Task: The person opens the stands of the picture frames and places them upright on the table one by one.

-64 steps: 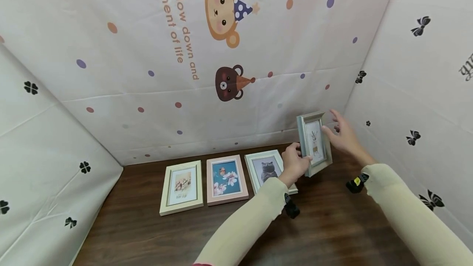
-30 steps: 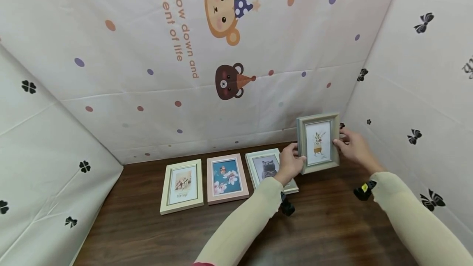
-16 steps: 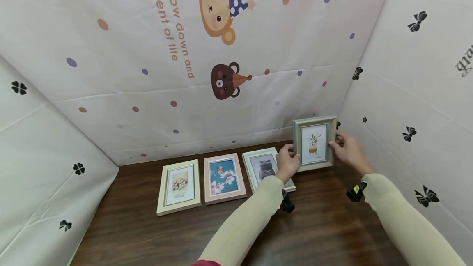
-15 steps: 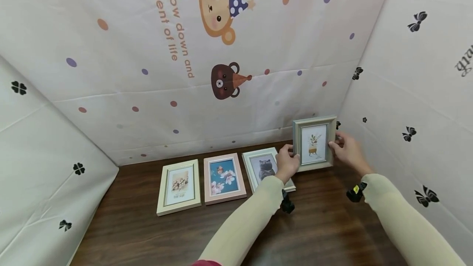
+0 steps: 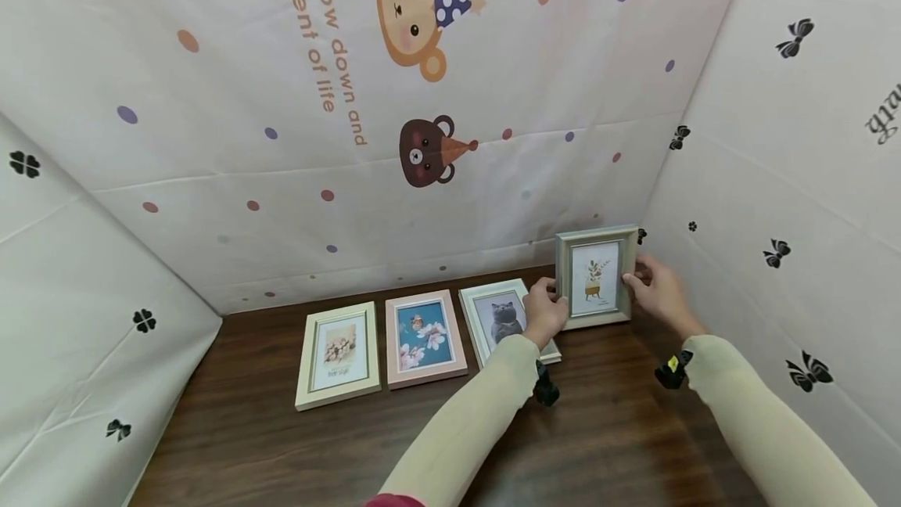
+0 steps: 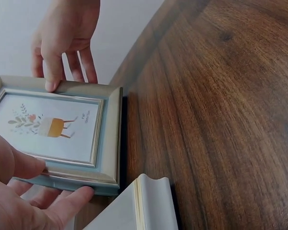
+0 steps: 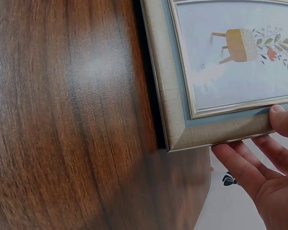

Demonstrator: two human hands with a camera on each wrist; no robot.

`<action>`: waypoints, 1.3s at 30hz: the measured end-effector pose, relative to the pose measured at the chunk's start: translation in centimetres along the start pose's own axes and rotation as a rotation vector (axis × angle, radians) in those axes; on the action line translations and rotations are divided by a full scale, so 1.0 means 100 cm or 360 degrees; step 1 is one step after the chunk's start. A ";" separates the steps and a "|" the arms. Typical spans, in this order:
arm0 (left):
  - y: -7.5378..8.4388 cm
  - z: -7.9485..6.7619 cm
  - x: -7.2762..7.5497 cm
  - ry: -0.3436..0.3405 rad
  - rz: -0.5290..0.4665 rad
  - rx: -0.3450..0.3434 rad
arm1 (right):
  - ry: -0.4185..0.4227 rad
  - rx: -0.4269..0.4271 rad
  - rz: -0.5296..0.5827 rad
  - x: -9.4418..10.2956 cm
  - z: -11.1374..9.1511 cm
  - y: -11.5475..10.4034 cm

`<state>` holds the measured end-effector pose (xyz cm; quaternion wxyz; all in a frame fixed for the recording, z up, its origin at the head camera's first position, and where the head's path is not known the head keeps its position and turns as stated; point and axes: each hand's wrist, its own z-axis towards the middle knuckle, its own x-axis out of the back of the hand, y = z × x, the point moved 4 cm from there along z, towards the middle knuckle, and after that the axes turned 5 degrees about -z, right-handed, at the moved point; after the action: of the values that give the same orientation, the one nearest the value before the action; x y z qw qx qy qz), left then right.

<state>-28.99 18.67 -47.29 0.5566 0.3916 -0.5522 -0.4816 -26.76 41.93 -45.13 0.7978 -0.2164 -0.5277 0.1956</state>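
Near the right back corner, a greenish-beige picture frame point(image 5: 596, 278) with a potted-plant print stands nearly upright between both hands. My left hand point(image 5: 545, 314) pinches its left edge, thumb in front and fingers behind. The right hand point(image 5: 658, 293) grips the opposite edge, with the thumb point(image 7: 282, 120) on the front face. Whether the frame's lower edge touches the table cannot be told. Just left of it lies a white frame point(image 5: 468, 310) with a grey cat picture, partly covered by the left hand and sleeve.
A pink frame point(image 5: 391, 345) with blossoms and a cream frame point(image 5: 304, 370) lie flat further left on the dark wooden table point(image 5: 296, 452). A printed cloth wall point(image 5: 281, 163) rises behind the table, and another patterned wall point(image 5: 739, 178) stands at the right.
The potted-plant picture frame has turned to face forward and come down slightly. My right hand, earlier spread beside its right edge, now grips that edge. The other frames stay put.
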 end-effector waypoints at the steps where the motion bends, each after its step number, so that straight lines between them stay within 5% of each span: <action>1: 0.000 0.000 0.000 -0.0005 0.0003 0.0003 | -0.0002 -0.0007 -0.0003 0.000 0.000 0.000; 21: -0.005 0.019 0.000 -0.0059 0.0077 -0.0060 | -0.0074 -0.0124 -0.0019 -0.008 0.010 -0.003; 31: -0.002 0.019 0.002 -0.0101 0.0070 -0.0023 | -0.0104 -0.0128 0.0007 -0.009 0.013 -0.001; 39: 0.003 0.016 0.007 -0.0149 0.0110 -0.0092 | -0.0116 -0.0111 0.0071 -0.007 0.011 -0.001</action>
<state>-30.56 18.23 -46.70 0.5576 0.3329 -0.5768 -0.4956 -28.03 41.56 -45.23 0.7655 -0.2484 -0.5579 0.2025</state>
